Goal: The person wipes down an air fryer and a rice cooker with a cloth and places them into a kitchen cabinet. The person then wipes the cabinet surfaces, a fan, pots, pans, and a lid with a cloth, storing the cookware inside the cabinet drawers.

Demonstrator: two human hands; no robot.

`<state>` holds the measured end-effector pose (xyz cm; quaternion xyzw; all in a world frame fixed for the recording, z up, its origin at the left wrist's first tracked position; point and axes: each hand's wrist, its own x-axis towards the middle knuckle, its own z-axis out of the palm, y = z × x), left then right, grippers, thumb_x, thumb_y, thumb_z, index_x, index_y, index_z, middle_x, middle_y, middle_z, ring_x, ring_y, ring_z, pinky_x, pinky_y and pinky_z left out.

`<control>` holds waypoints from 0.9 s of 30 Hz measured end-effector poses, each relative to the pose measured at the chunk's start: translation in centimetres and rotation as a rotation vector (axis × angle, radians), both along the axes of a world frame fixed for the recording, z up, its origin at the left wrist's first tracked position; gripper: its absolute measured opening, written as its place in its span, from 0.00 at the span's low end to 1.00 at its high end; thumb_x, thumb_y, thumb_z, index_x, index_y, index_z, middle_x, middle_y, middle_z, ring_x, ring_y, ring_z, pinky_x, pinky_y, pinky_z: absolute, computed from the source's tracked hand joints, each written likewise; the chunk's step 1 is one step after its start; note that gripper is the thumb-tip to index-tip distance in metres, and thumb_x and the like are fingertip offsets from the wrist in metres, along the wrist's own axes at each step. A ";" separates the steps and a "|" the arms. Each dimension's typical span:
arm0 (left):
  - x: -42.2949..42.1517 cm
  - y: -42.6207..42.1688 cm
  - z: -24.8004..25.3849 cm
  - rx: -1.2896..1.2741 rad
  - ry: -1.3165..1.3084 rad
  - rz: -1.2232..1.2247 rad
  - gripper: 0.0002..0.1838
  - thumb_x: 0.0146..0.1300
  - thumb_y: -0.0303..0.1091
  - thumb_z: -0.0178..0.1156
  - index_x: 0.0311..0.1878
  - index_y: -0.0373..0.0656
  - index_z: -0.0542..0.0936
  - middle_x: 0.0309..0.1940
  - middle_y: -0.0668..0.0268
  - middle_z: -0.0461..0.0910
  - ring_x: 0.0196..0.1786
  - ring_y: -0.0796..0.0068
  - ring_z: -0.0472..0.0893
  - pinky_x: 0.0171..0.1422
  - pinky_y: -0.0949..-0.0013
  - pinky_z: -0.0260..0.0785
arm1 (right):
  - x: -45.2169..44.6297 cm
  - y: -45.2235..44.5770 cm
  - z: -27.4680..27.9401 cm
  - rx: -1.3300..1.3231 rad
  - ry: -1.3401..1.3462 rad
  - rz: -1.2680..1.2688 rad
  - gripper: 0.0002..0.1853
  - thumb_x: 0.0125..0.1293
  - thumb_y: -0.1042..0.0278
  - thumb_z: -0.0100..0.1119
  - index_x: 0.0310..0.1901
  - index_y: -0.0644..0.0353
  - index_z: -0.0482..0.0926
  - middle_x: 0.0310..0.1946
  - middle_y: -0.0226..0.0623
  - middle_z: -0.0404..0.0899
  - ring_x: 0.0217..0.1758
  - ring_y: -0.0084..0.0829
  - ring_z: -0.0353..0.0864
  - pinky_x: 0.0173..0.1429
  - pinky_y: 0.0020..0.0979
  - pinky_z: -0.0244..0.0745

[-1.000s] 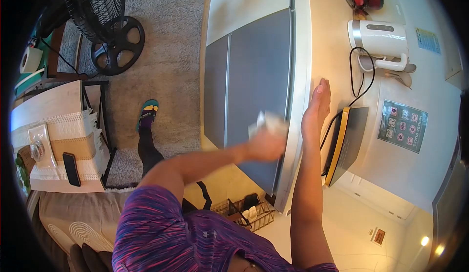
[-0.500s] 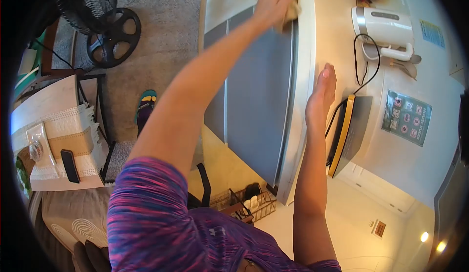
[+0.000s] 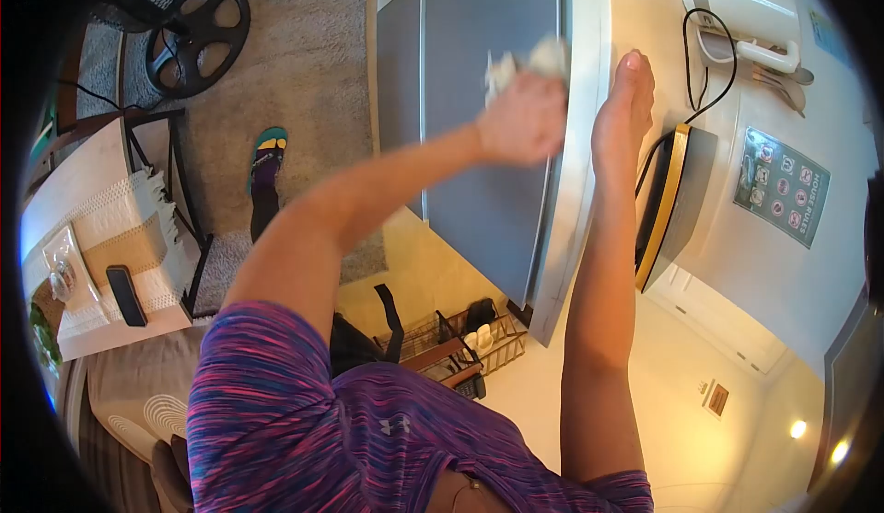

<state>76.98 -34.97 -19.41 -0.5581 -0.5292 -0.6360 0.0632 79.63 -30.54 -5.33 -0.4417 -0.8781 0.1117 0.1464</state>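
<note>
Over the grey cabinet front point(image 3: 488, 209), the left hand point(image 3: 525, 119) bunches a pale, blurred cloth point(image 3: 549, 56) in a closed grip, while the right hand point(image 3: 626, 108) rests open-gripped along the desk point(image 3: 646, 6).

1. Shirt point(image 3: 368, 393): purple, blue and pink, in fine wavering streaks, with a small pale logo point(image 3: 395, 425) on the chest.
2. Left sleeve point(image 3: 258, 375), beside the logo – short, wide, the streaks running around it.
3. Right sleeve point(image 3: 623, 489), farther from the logo – short, same streaked cloth.
4. Necklace point(image 3: 473, 483), near the logo, inside the open neckline: a tiny pendant.
5. Trouser leg point(image 3: 265, 202), well apart from the logo: dark, narrow.
6. Shoe point(image 3: 253, 165), farthest from the logo: teal-edged, yellow near the toes.
</note>
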 end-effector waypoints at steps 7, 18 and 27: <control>18.6 -13.2 1.1 -0.066 -0.026 -0.673 0.07 0.51 0.38 0.55 0.20 0.50 0.73 0.22 0.69 0.68 0.30 0.67 0.68 0.36 0.60 0.59 | 0.6 0.4 -0.5 0.013 0.023 0.009 0.35 0.67 0.40 0.27 0.60 0.66 0.61 0.64 0.50 0.57 0.69 0.44 0.50 0.69 0.44 0.38; 2.1 0.2 0.1 -0.076 -0.890 0.041 0.23 0.65 0.40 0.42 0.56 0.34 0.68 0.62 0.44 0.57 0.64 0.45 0.56 0.69 0.53 0.46 | 0.5 0.4 -0.5 0.047 -0.001 -0.001 0.35 0.67 0.42 0.32 0.60 0.68 0.61 0.63 0.52 0.58 0.69 0.44 0.51 0.69 0.42 0.41; 21.8 -7.5 -10.1 -0.649 -1.171 0.151 0.29 0.68 0.44 0.35 0.64 0.33 0.55 0.65 0.45 0.51 0.69 0.46 0.46 0.71 0.46 0.30 | 0.5 0.3 -0.5 0.016 0.036 -0.001 0.35 0.67 0.42 0.34 0.61 0.68 0.61 0.65 0.51 0.56 0.69 0.44 0.51 0.71 0.37 0.43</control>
